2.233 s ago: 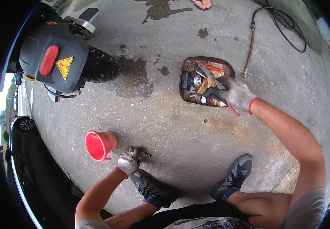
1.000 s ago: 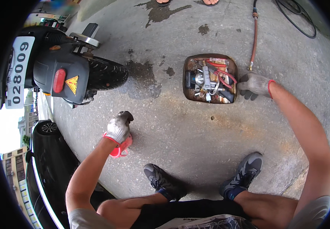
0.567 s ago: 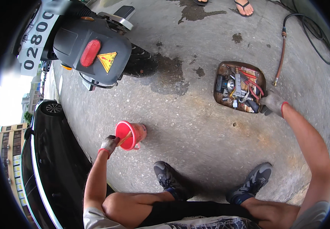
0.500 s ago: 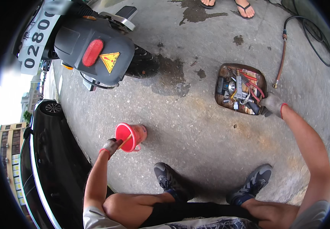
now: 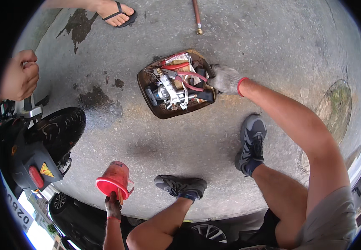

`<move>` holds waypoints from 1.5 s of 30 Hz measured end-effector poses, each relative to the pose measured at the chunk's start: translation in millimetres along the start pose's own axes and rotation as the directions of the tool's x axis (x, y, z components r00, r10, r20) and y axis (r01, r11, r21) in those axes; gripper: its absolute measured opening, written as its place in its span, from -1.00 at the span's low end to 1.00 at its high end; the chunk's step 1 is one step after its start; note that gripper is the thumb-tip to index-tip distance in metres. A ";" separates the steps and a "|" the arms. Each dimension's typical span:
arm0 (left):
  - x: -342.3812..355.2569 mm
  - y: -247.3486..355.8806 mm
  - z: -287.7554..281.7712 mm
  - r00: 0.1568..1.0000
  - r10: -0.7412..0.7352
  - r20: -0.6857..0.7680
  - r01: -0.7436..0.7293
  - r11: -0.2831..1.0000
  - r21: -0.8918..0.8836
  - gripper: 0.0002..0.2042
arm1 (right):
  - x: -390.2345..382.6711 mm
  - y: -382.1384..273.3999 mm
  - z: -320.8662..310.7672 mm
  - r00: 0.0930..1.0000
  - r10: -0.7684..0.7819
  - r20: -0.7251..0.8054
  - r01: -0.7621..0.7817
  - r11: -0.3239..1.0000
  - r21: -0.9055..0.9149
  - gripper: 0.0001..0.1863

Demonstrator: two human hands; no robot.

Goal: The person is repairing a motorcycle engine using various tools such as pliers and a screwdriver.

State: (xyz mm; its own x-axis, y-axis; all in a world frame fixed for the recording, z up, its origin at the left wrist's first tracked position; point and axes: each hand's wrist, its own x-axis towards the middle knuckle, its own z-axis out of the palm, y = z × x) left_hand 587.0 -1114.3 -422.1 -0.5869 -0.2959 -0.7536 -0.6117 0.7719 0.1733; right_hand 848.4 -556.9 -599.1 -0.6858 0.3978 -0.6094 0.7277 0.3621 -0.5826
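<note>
My left hand (image 5: pixel 113 206), in a dirty work glove, is closed on the rim of a red plastic bucket (image 5: pixel 117 171). A thin wooden stick (image 5: pixel 120 196) stands at the rim by my fingers; its lower end is hidden inside. My gloved right hand (image 5: pixel 227 79) grips the right edge of a brown, grimy tray (image 5: pixel 188 111). In it lie red-handled pliers (image 5: pixel 193 75), a silver metal air tool (image 5: pixel 170 88) and other hand tools. My right fingertips are partly hidden behind the tray's edge.
A motorbike's black rear wheel (image 5: pixel 65 129) and tail (image 5: pixel 24 166) stand left. Another person's fist (image 5: pixel 25 77) and sandalled foot (image 5: pixel 120 14) are near it. A brown hose end (image 5: pixel 198 29) lies beyond the tray. A black car (image 5: pixel 80 221) is behind the bucket; wet patches mark the concrete.
The view has swung to the right, so the tray appears nearer the middle. The bucket appears farther down and left. Another person's fist has come into view; both my hands keep their holds.
</note>
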 end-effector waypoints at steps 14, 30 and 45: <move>-211.8 131.9 48.0 0.748 0.525 0.406 -0.663 0.614 0.428 -0.71 | -431.1 76.9 3.6 0.729 0.683 -0.051 -0.361 0.446 0.819 -0.69; -621.7 245.9 108.4 0.422 0.615 0.666 -0.895 0.168 0.413 -0.60 | -721.3 -45.0 -53.7 0.365 0.918 0.152 0.255 -0.256 0.933 -0.73; -710.0 430.1 220.2 0.364 0.769 0.525 -0.926 0.361 0.113 -0.53 | -678.5 -4.2 -289.4 0.490 0.872 -0.009 0.352 -0.188 0.917 -0.74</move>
State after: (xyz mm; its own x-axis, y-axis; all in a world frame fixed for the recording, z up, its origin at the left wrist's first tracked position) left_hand 857.5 -448.3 47.9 -0.4063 0.7813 -0.4739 0.3823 0.6164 0.6884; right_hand 1313.9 -584.4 -27.4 0.2989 0.5181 -0.8014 -0.3887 -0.7009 -0.5980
